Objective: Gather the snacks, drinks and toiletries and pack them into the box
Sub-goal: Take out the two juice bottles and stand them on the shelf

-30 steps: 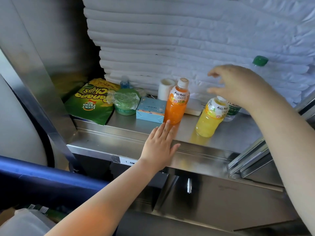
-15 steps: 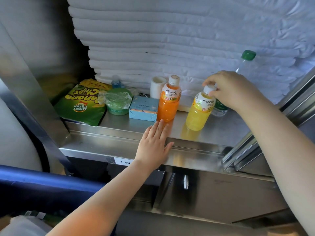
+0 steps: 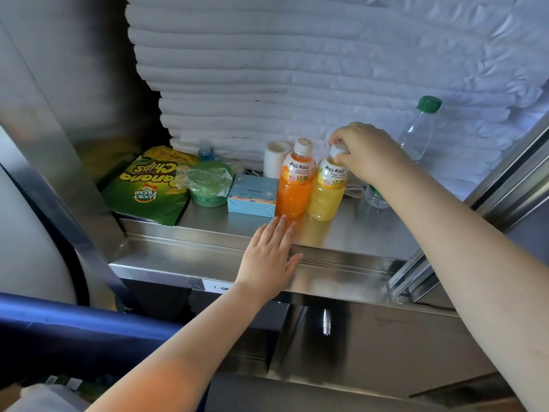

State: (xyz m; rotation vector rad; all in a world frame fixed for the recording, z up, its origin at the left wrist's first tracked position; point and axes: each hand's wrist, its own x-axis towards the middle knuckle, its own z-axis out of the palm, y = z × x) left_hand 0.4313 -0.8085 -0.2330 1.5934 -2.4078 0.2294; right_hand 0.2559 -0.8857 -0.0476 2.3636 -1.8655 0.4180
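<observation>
On a steel shelf (image 3: 365, 233) stand an orange juice bottle (image 3: 294, 185) and a yellow juice bottle (image 3: 326, 194), side by side and touching. My right hand (image 3: 365, 156) pinches the yellow bottle's white cap from above. My left hand (image 3: 270, 257) lies flat on the shelf's front edge, fingertips just short of the orange bottle. To the left sit a small blue box (image 3: 252, 196), a green wrapped tub (image 3: 209, 184), a green banana chips bag (image 3: 148, 185), a small blue bottle (image 3: 205, 150) and a white roll (image 3: 276, 159). A clear water bottle (image 3: 416, 135) with a green cap stands behind my right forearm.
Stacked white quilted padding (image 3: 297, 69) forms the wall behind the shelf. Steel panels (image 3: 59, 144) flank it on the left, a slanted steel rail (image 3: 505, 179) on the right. A blue bar (image 3: 74, 322) crosses at lower left.
My right hand came down onto the yellow bottle's cap and slid the bottle left until it touches the orange one. My left hand stayed on the shelf edge.
</observation>
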